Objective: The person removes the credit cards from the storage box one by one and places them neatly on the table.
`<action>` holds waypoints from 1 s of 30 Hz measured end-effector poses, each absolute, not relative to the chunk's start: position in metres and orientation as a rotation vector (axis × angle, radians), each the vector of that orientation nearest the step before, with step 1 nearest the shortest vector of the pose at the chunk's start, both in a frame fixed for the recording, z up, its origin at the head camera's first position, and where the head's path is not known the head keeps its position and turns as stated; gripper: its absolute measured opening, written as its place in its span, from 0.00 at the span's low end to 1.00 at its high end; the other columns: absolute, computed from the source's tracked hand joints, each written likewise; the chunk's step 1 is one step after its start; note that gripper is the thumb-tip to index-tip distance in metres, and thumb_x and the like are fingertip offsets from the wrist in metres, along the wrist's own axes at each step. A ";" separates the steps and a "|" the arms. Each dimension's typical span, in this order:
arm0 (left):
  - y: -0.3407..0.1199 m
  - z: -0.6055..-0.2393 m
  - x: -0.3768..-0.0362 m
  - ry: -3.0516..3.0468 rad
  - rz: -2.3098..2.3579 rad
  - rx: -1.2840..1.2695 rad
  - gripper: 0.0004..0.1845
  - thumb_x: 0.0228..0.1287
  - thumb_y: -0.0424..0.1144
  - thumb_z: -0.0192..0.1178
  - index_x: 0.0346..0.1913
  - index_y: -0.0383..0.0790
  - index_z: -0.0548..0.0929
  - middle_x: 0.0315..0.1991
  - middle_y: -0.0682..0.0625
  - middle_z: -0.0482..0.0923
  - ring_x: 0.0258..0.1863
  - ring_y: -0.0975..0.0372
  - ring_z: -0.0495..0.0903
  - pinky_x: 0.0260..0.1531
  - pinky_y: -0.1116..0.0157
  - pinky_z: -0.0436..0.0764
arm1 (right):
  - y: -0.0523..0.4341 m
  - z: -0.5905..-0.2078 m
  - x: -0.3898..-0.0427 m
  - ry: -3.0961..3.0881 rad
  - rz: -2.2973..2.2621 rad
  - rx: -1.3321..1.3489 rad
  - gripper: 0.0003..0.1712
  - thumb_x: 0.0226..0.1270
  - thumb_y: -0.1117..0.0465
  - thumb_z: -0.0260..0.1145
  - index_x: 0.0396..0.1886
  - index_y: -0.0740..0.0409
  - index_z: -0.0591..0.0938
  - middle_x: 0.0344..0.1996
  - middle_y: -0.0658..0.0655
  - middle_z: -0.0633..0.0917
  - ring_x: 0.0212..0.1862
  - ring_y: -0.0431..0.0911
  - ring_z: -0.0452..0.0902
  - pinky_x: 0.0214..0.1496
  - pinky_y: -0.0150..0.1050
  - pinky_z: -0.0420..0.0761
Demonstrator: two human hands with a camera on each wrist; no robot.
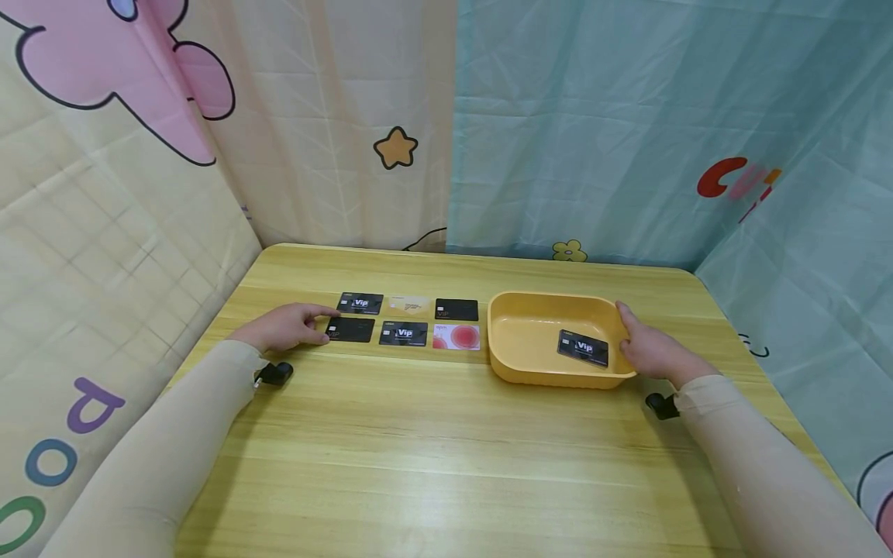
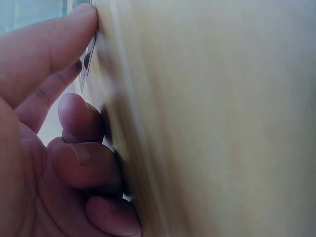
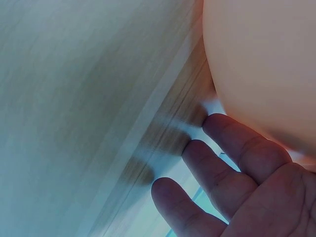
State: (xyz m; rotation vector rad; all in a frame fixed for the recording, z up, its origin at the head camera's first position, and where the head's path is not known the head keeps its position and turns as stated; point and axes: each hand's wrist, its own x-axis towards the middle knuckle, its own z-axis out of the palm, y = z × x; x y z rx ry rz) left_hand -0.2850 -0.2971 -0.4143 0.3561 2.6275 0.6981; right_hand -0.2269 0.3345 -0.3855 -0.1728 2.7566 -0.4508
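Left hand: the left hand [image 1: 284, 327] lay on the table [image 1: 446, 457], fingers loosely curled, fingertips at the left edge of a black card [image 1: 350, 330]; whether they pinched it could not be told.
Right hand: the right hand [image 1: 652, 350] rested with relaxed, straight fingers against the right wall of the yellow tub [image 1: 519, 370], holding nothing.
Cards: six lay in two rows left of the tub.
Tub contents: one black VIP card [image 1: 583, 348].

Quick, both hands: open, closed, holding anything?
Left hand: open, fingertips on a black card.
Right hand: open, resting against the yellow tray, holding nothing.
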 end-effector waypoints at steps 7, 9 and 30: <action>-0.299 -0.416 -0.288 2.619 0.711 0.357 0.32 0.72 0.47 0.67 0.77 0.48 0.74 0.43 0.45 0.75 0.37 0.55 0.73 0.37 0.60 0.72 | 0.334 -0.386 -0.227 2.741 -0.462 -0.148 0.43 0.81 0.64 0.44 0.83 0.71 0.32 0.74 0.85 0.59 0.56 0.65 0.77 0.59 0.59 0.76; -0.298 -0.416 -0.288 2.616 0.716 0.355 0.32 0.72 0.46 0.67 0.76 0.48 0.74 0.42 0.45 0.75 0.36 0.56 0.72 0.36 0.61 0.72 | 0.334 -0.386 -0.227 2.738 -0.465 -0.144 0.43 0.81 0.64 0.44 0.83 0.70 0.32 0.74 0.85 0.59 0.56 0.65 0.76 0.59 0.59 0.76; -0.298 -0.416 -0.287 2.600 0.736 0.346 0.32 0.72 0.46 0.67 0.76 0.48 0.74 0.41 0.45 0.74 0.33 0.57 0.71 0.33 0.61 0.71 | 0.333 -0.384 -0.227 2.725 -0.462 -0.126 0.43 0.82 0.64 0.44 0.83 0.70 0.31 0.75 0.84 0.59 0.56 0.65 0.76 0.61 0.59 0.75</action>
